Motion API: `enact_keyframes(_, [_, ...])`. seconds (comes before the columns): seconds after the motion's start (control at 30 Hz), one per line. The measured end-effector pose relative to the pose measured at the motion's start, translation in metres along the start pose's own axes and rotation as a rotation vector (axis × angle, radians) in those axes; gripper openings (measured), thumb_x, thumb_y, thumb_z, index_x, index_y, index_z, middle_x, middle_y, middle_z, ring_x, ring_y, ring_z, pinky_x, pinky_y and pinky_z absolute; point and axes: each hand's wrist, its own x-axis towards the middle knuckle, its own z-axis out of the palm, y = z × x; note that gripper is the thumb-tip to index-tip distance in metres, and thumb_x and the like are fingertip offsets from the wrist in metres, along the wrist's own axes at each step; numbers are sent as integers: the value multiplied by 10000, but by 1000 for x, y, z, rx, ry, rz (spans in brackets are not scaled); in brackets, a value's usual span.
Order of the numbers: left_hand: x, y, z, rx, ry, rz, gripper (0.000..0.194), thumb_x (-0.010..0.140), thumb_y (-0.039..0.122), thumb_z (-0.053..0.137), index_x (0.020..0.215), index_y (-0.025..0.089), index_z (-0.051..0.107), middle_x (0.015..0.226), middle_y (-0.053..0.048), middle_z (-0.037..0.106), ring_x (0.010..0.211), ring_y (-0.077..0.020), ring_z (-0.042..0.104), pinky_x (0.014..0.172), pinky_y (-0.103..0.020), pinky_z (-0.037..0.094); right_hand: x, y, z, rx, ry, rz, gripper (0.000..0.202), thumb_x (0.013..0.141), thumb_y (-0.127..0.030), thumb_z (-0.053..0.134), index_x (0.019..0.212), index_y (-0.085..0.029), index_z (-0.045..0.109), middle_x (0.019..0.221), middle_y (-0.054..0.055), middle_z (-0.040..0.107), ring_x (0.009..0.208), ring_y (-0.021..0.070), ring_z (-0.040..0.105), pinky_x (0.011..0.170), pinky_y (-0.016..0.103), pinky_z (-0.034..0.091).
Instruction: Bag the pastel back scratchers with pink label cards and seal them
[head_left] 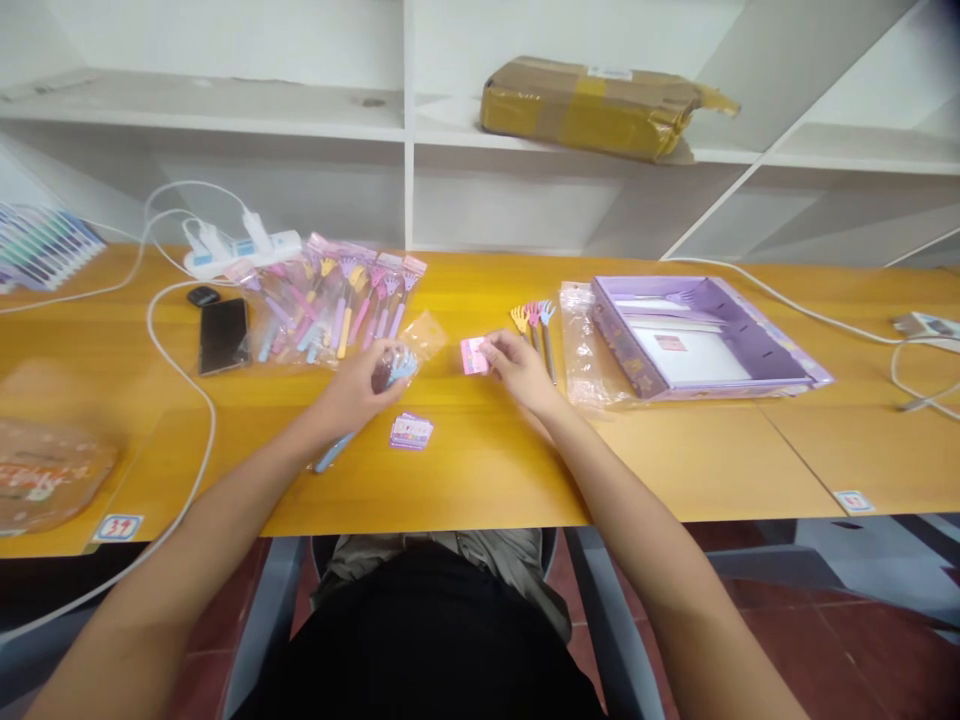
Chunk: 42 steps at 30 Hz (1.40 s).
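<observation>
My left hand point(358, 388) is closed around a blue back scratcher point(403, 364) with a small claw-shaped head. Its blue handle sticks out below the wrist, and a clear plastic sleeve point(427, 335) shows at the head end. Between thumb and fingers, my right hand point(519, 366) pinches a small pink card point(472, 356). A little pile of printed cards point(411, 431) lies on the table between my forearms. Just beyond the right hand are three unwrapped back scratchers point(533, 318), yellow, pink and blue. Several bagged back scratchers point(341, 300) are heaped beyond my left hand.
On the right stands an open purple box point(626, 352), with clear plastic bags point(586, 345) beside it. A phone point(223, 335), a power strip point(244, 253) and a white cable point(206, 440) occupy the left. A taped carton point(585, 108) sits on the shelf.
</observation>
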Motion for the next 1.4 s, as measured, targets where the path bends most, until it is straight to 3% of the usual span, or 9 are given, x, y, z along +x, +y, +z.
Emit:
enact_keyframes(0.23, [1, -5, 5, -99, 62, -26, 426, 936, 476, 730, 1250, 213, 610, 811, 29, 603, 729, -162, 550, 708, -294, 424, -23, -22, 35, 66, -502, -19, 602, 932, -734, 688, 1227, -208, 688, 1000, 46, 717, 734, 159, 575, 692, 310, 498])
enact_keyframes(0.3, [-1, -1, 8, -131, -21, -5, 362, 931, 481, 738, 1147, 208, 639, 858, 13, 636, 763, -163, 567, 719, -291, 433, -24, -27, 41, 117, -471, -104, 678, 936, -792, 641, 1299, -220, 666, 1047, 52, 698, 761, 163, 557, 704, 315, 499])
enact_keyframes(0.4, [-3, 4, 10, -134, -181, -22, 312, 923, 485, 742, 995, 195, 654, 828, 18, 616, 741, -153, 550, 688, -279, 422, -22, -34, 40, 109, -366, -142, 595, 1008, -787, 534, 1006, -220, 713, 823, 19, 621, 699, 167, 522, 686, 324, 484])
enact_keyframes(0.53, [-5, 6, 13, -125, -365, -64, 318, 923, 491, 725, 1010, 191, 667, 833, 15, 647, 730, -157, 578, 671, -277, 432, -17, -44, 23, 10, 71, -165, 638, 1052, -767, 455, 786, -230, 673, 716, 21, 551, 730, 199, 558, 753, 360, 518])
enact_keyframes(0.67, [-5, 8, 12, -144, -468, -49, 268, 940, 452, 694, 1009, 194, 676, 904, -10, 702, 787, -173, 637, 722, -288, 473, -18, -52, 1, -36, 95, -248, 604, 993, -780, 577, 743, -243, 698, 768, 48, 624, 812, 229, 620, 813, 402, 547])
enact_keyframes(0.9, [-4, 12, 5, -258, -558, -145, 308, 957, 483, 683, 1072, 199, 645, 850, -13, 702, 716, -169, 653, 678, -277, 495, -17, -48, -11, 298, 416, -112, 460, 984, -736, 645, 975, -282, 712, 596, -47, 464, 480, 137, 428, 456, 310, 412])
enact_keyframes(1.13, [-2, 12, 3, -261, -632, -106, 341, 961, 535, 712, 1067, 213, 677, 975, -29, 726, 873, -193, 680, 760, -282, 487, -10, -34, -7, 515, 387, -47, 532, 939, -812, 626, 1154, -326, 660, 947, 32, 669, 646, 148, 545, 511, 314, 485])
enact_keyframes(1.3, [-3, 15, 4, -253, -572, -123, 358, 968, 548, 701, 1085, 209, 688, 980, -27, 723, 837, -176, 653, 747, -280, 470, -13, -35, 9, 330, 93, -125, 515, 905, -778, 702, 1028, -282, 644, 886, 39, 645, 773, 198, 620, 716, 379, 566])
enact_keyframes(1.4, [-3, 10, 6, -256, -574, -119, 341, 980, 531, 679, 1084, 206, 685, 936, -23, 710, 801, -168, 633, 731, -277, 460, -4, -36, -13, 265, 280, -201, 439, 1005, -721, 589, 1048, -285, 615, 944, 56, 645, 898, 218, 666, 803, 391, 583])
